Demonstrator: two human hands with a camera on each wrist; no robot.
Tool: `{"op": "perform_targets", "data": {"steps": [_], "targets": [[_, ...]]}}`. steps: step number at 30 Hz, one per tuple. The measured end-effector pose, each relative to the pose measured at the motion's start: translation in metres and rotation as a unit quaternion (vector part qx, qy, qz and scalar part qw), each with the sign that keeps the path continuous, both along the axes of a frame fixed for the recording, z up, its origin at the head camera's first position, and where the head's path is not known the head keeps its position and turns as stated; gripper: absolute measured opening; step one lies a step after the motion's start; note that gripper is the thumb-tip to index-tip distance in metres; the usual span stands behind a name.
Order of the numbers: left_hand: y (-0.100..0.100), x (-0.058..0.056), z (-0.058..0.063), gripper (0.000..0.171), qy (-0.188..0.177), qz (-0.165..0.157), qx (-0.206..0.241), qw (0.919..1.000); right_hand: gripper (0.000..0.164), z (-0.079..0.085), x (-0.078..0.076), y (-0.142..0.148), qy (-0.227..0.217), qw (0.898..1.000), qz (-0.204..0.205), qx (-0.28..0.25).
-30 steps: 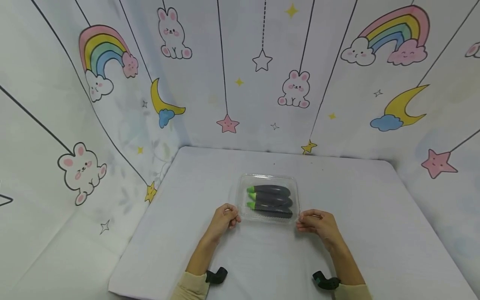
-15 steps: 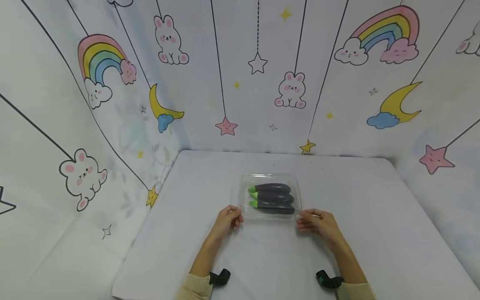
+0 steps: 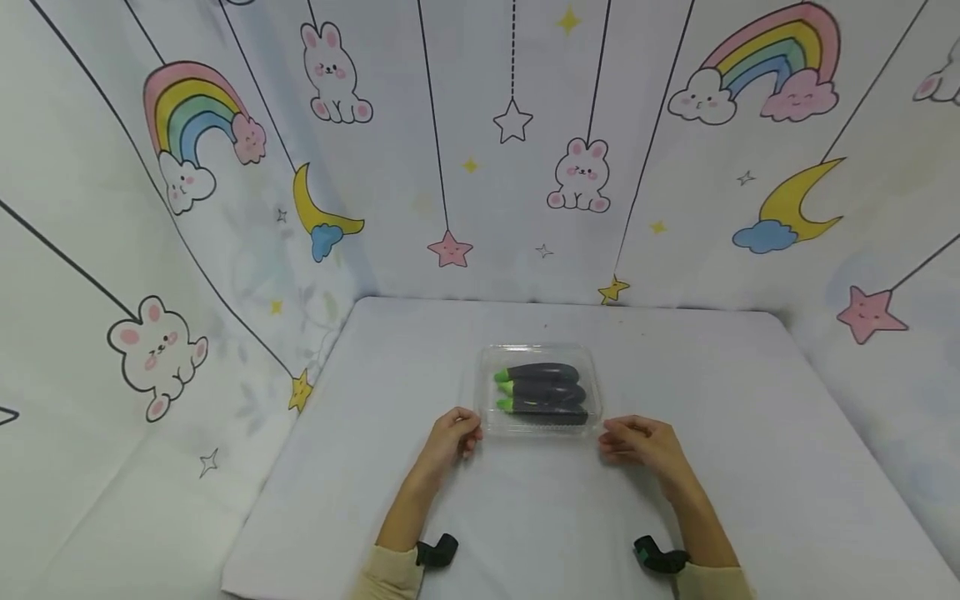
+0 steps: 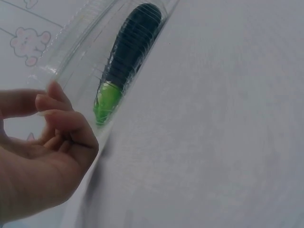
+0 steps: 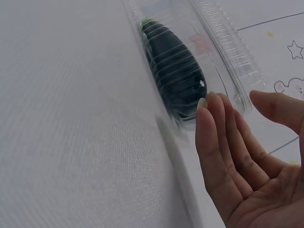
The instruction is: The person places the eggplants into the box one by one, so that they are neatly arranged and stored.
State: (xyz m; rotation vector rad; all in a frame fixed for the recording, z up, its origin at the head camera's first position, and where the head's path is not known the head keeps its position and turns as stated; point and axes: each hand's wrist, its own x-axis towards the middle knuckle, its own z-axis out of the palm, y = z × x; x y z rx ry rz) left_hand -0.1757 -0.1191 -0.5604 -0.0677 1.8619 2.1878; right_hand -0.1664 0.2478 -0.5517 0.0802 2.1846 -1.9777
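Mid-worktop [image 3: 375, 400], clear clamshell box [image 3: 538, 392] w/ 3 toy aubergines [image 3: 542, 392] is looking light, thin-walled, crush-prone, slick; left hand [image 3: 450, 437] w/ loosely curled grip and right hand [image 3: 641, 442] w/ straight-fingered, empty grip are flanking its near corners, so best taking it by the stiffer rim.

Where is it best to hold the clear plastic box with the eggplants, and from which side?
Probably by its two short ends, one hand from each side. The clear plastic box lies flat with a thin protruding rim, and the left hand and right hand already flank its near corners.

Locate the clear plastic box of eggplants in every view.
Head: clear plastic box mid-table, between both hands.
Left wrist: upper left, running diagonally, beyond the left hand.
Right wrist: top centre to right, past the right hand.
Shared landmark: the nearest eggplant.
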Motion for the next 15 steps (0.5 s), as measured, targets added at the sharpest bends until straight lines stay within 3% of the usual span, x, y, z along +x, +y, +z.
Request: {"op": "perform_targets", "data": {"steps": [10,13,15], "targets": [[-0.005,0.002,-0.002,0.018,0.008,0.007,-0.025,0.9996,0.045,0.001,0.003,-0.001,-0.003,0.999,0.004,0.032],[-0.007,0.004,0.000,0.026,0.016,0.010,-0.053,0.9984,0.050,0.001,0.003,0.002,0.035,0.996,-0.021,0.085],[-0.012,0.005,0.003,0.033,0.027,0.024,-0.095,0.9948,0.050,0.002,0.001,0.003,0.072,0.985,-0.055,0.146]]}}
